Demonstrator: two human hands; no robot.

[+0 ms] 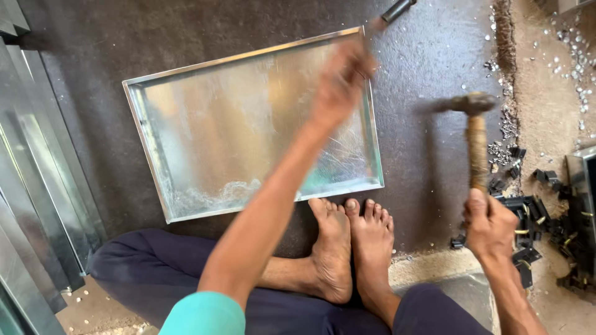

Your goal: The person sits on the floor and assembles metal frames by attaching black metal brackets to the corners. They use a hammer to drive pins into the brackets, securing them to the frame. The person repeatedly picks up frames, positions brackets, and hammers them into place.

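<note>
A hammer (477, 133) is gripped in the right hand (490, 226), fingers wrapped tight around the lower handle; its long axis runs straight away from the fingers, head farthest out, right of the metal tray (186, 124). The left hand (340, 84) is raised over the tray's far right corner, blurred; its finger state cannot be told.

Silver-grey tray (186, 124) w/ swirly sheen; brown hammer (477, 146) handle; dark mat (422, 62); navy trousers (143, 273); teal sleeve (205, 315).
</note>
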